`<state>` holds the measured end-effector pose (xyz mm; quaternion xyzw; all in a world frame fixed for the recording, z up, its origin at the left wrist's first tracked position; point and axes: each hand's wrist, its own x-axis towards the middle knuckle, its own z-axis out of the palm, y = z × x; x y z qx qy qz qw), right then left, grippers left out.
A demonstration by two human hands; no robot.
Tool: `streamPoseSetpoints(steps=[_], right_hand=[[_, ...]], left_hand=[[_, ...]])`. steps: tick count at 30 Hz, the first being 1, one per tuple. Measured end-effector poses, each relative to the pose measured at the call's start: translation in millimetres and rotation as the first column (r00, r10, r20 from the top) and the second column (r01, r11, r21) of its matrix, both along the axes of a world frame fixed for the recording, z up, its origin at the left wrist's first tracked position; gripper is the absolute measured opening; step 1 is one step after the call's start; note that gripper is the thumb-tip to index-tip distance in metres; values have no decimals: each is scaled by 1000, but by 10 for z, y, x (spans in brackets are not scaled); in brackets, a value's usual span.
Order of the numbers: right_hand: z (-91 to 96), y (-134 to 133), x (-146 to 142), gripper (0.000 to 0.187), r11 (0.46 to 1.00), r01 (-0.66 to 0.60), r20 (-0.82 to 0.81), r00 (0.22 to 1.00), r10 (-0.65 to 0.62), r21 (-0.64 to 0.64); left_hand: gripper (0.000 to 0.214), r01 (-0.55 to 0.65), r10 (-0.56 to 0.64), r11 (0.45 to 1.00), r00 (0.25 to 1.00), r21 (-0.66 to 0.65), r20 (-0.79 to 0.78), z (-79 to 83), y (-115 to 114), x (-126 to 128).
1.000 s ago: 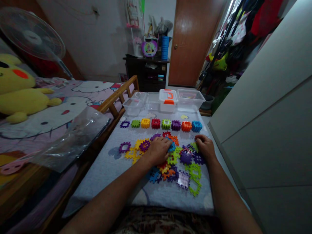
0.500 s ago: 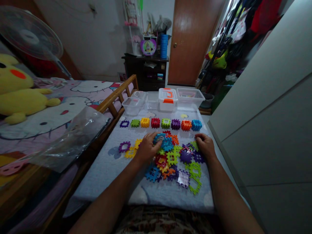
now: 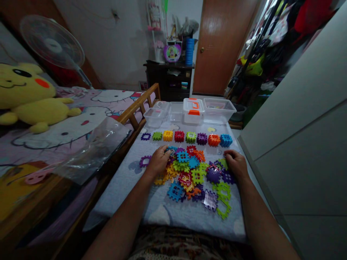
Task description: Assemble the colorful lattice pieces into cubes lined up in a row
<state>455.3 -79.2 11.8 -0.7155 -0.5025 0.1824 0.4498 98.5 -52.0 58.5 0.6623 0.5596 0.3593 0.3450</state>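
My left hand [image 3: 159, 159] pinches a square, toothed blue plastic tile [image 3: 171, 149] at the far-left side of the multicoloured plastic tile pile [image 3: 197, 176]; light and stiff, I'd judge, best held by opposite edges. My right hand [image 3: 236, 164] rests half-curled; its grip I can't tell.

i am pinching a blue notched tile [image 3: 171, 150] in my left hand [image 3: 158, 160], at the left side of a mixed tile pile [image 3: 187, 167]. my right hand [image 3: 236, 164] is resting beside a green tile [image 3: 223, 163]. beyond, tile stacks [image 3: 191, 137] are standing in a row before clear plastic boxes [image 3: 219, 112]; a pikachu plush [image 3: 35, 108] is sitting leftward on the bed [image 3: 63, 139].
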Motion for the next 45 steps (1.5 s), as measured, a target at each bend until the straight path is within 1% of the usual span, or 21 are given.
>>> streamPoseSetpoints(steps=[4,7,14,16,19,21,24,27,29,30,32,34,36,39,41,45], right_hand=[[-25,2,11,30,1000,15,-18,1000,-15,-13],[-50,11,26,32,1000,18,-22,1000,-18,-10],[-51,22,36,33,1000,18,-17,1000,-18,-19],[-54,19,38,33,1000,17,-15,1000,-18,-19],[-67,17,46,34,1000,12,-10,1000,-13,-15],[-80,21,55,34,1000,12,-14,1000,-13,-18],[-101,32,69,34,999,16,-12,1000,-16,-28],[-109,38,71,34,1000,11,-12,1000,-11,-22],[-100,36,63,35,1000,8,-27,1000,-8,-14],[-91,33,57,35,1000,7,-34,999,-7,-13],[-69,25,43,34,1000,11,-41,999,-12,-15],[-47,16,31,34,1000,19,-39,999,-20,-20],[-33,11,25,35,999,27,-35,999,-28,-27],[-32,12,28,35,998,31,-30,999,-33,-46],[-42,16,35,35,998,33,-30,999,-34,-54],[-63,23,48,35,999,29,-29,999,-30,-44]], left_hand=[[22,-26,27,999,998,-22,54,-65,37,-88],[25,-23,26,999,995,-32,100,-104,60,-149],[29,-75,82,996,981,-46,178,-75,20,-159],[30,-107,110,994,982,-29,151,-65,25,-164],[38,-173,172,985,983,15,63,-52,69,-210],[43,-184,184,983,983,17,12,-34,101,-259],[48,-130,130,991,991,-11,13,15,107,-321],[44,-10,13,998,999,-65,44,68,64,-336],[36,81,-80,991,997,-103,11,86,37,-321],[31,118,-121,988,992,-102,-20,87,30,-309],[27,173,-178,983,979,-57,-97,67,30,-284],[32,201,-198,980,966,-1,-164,25,39,-262],[40,195,-185,980,959,29,-216,-29,40,-249],[43,188,-162,980,948,70,-275,-89,14,-263],[46,227,-196,971,934,75,-297,-94,-15,-297],[63,336,-311,942,893,21,-325,-38,-45,-361]])
